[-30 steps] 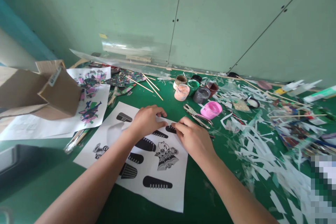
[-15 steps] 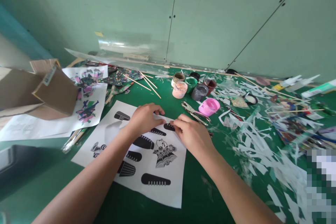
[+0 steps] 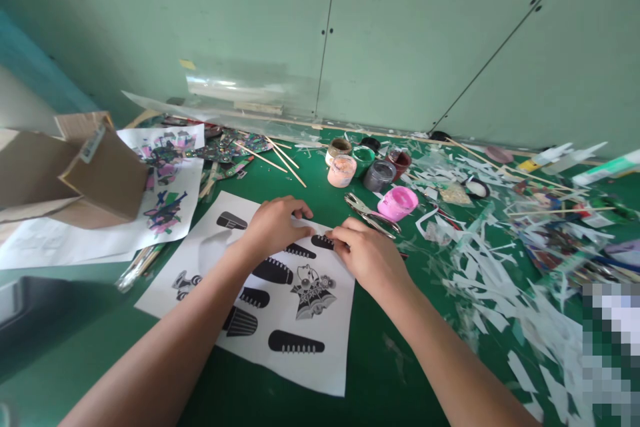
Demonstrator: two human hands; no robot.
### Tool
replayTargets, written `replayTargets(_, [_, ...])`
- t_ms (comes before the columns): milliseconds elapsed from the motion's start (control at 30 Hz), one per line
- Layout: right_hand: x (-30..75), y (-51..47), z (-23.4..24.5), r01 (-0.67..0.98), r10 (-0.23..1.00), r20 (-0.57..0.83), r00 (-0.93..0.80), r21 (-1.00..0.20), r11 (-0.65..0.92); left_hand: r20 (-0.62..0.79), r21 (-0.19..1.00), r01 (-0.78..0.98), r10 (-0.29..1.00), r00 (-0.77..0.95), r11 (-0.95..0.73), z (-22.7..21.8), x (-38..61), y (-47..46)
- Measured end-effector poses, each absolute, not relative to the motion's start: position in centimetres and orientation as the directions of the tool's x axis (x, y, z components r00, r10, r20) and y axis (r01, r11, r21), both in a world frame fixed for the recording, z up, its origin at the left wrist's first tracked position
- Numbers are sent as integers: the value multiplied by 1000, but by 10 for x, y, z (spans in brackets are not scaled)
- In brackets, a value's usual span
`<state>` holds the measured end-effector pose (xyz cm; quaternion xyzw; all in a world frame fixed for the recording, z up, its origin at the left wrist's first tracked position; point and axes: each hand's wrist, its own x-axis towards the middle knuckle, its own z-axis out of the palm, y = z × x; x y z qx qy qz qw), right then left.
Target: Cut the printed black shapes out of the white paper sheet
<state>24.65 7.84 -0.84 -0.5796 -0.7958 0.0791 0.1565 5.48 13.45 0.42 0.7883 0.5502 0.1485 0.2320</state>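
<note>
A white printed sheet of paper (image 3: pixel 310 373) lies slanted on the green table, bearing black tapered shapes and a grey figure in a wide skirt. My left hand (image 3: pixel 274 230) rests over the sheet's upper part, fingers curved and the thumb held apart from them, pointing right. At the upper right edge, my right hand (image 3: pixel 367 250) pinches the paper between thumb and bent fingers, beside a small black shape. The undersides of both hands are hidden. Just beyond my right hand are metal pliers (image 3: pixel 370 215) and an open pink paint jar (image 3: pixel 399 203).
Several open paint jars (image 3: pixel 341 171) stand behind the sheet. Thin wooden sticks (image 3: pixel 285 160) lie left of them. A cardboard box (image 3: pixel 107 180) sits on coloured prints at left. White paper scraps (image 3: pixel 485 280) cover the right side, with glue bottles (image 3: pixel 607 169) farther back.
</note>
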Motion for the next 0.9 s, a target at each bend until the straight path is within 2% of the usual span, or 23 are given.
replayTargets(900, [249, 78, -2, 903, 962, 84, -261, -331, 274, -31, 524, 805, 939, 343, -277, 5, 55, 134])
